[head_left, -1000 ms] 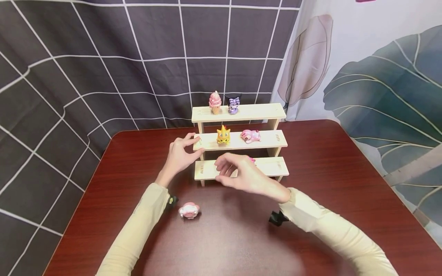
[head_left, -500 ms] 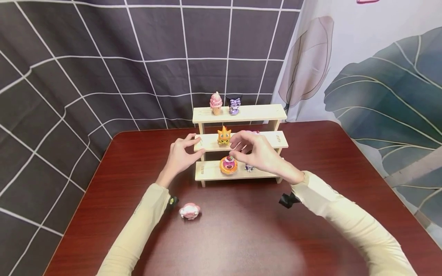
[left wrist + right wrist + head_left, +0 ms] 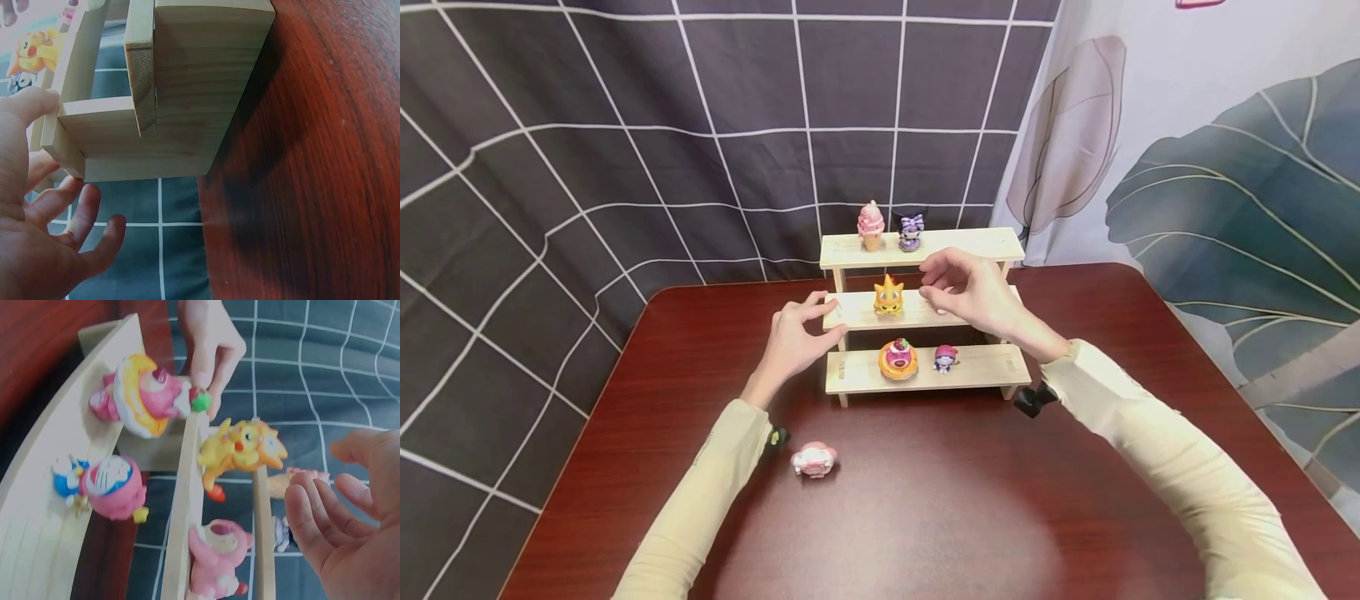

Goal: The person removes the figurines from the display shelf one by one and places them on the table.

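A three-tier wooden display shelf (image 3: 925, 379) stands on the table. My left hand (image 3: 796, 337) grips the left end of its middle board, thumb and fingers on either side in the left wrist view. My right hand (image 3: 973, 292) hovers before the right half of the middle and top boards, fingers loosely bent, holding nothing. Behind it, a lying pink bear figurine (image 3: 219, 559) is mostly hidden in the head view. The middle board also bears a yellow-orange figurine (image 3: 888, 297). Below are a pink figurine in an orange ring (image 3: 898, 360) and a small pink-capped figurine (image 3: 946, 358).
On the top board stand a pink ice-cream-cone figurine (image 3: 871, 227) and a purple figurine with a bow (image 3: 911, 231). A pink-and-white figurine (image 3: 814, 459) lies on the dark red table (image 3: 910, 517), front left of the shelf. A grid-patterned curtain (image 3: 737, 167) hangs behind.
My right hand has moved up and to the right, from before the lowest board to before the middle and top boards. The lower figurines have come into view. My left hand has stayed put.
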Available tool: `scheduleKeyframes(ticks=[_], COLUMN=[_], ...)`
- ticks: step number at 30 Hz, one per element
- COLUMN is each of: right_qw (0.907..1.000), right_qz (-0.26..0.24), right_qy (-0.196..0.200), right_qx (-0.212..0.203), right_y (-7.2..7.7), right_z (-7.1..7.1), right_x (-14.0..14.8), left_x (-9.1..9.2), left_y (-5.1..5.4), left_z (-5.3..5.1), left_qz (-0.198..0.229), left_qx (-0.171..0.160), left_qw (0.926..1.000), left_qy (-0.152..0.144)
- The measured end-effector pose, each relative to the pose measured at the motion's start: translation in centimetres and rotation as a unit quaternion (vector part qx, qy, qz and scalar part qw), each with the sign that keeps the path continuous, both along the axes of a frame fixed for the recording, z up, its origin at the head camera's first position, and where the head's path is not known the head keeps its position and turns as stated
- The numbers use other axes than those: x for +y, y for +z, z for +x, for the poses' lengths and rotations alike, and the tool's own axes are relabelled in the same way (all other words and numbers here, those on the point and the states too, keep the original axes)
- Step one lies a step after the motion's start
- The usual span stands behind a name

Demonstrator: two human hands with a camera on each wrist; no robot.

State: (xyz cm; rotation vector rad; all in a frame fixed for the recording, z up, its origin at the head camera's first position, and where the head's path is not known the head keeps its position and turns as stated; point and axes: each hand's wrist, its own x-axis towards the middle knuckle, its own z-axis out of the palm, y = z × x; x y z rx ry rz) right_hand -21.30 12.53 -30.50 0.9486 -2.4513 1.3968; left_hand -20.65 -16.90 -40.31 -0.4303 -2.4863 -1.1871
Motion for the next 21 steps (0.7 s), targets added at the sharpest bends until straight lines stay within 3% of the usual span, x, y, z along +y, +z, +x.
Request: scheduleKeyframes(ticks=[14,21], right_qw=[0.9980,0.9956], right_qz=[-0.028,-0.031], right_qy=[-0.052,-0.082], right_qx=[-0.022,-0.033], right_y=[1.1,1.5], right_z=[-3.8,-4.9], right_x=[0.3,0.3], left_x=[0.0,0.0], left_y=[0.1,0.2], left_z=[0.1,0.0], left_qz=[0.010,0.006], left_qx=[0.004,-0.006], left_qw=[0.9999,1.0000], left_qy=[-0.003,-0.001])
